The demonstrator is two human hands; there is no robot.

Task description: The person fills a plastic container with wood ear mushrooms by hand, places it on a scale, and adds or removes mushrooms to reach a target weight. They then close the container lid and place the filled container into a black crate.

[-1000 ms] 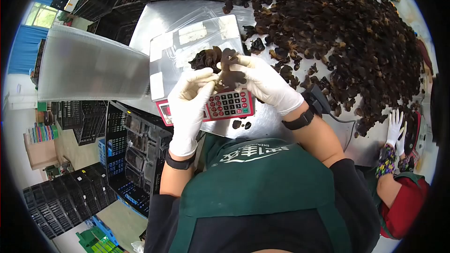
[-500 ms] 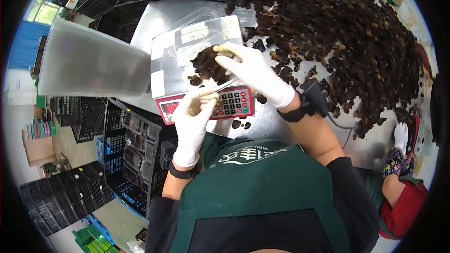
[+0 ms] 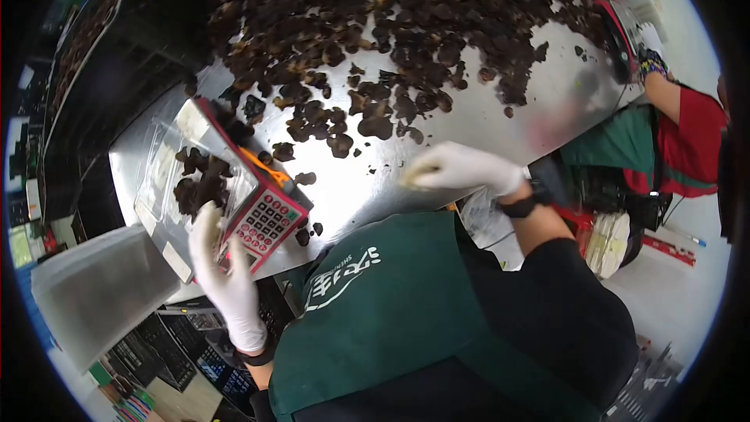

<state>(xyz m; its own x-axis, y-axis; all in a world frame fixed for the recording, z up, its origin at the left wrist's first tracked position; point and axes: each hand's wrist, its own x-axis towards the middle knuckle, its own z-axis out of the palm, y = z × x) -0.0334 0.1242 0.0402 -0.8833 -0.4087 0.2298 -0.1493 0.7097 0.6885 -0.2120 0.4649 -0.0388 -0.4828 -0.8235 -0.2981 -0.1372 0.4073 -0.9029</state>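
A red-edged digital scale (image 3: pixel 183 266) stands tilted in view at the left, with a clear plastic sheet or bag (image 3: pixel 160 158) on its pan. On that plastic lies a small heap of dark wood ear mushrooms (image 3: pixel 201 181). My left hand (image 3: pixel 226 277), in a white glove, is at the near edge of the scale, thumb and fingers apart, fingertips close to the heap. Away to the right, over the steel table edge, my gloved right hand (image 3: pixel 461 172) has its fingers drawn together. Slight blur hides whether anything is between them.
A wide spread of wood ear mushrooms (image 3: pixel 336 12) covers the far part of the steel table (image 3: pixel 344 195). An orange-handled tool (image 3: pixel 266 166) lies beside the scale. Black crates (image 3: pixel 117 70) are stacked at left, a translucent bin (image 3: pixel 101 289) below. A co-worker's gloved hand (image 3: pixel 650 37) is at far right.
The view has turned to the right. My right hand has left the mushrooms on the scale and moved right, over the table edge. My left hand has opened beside the scale.
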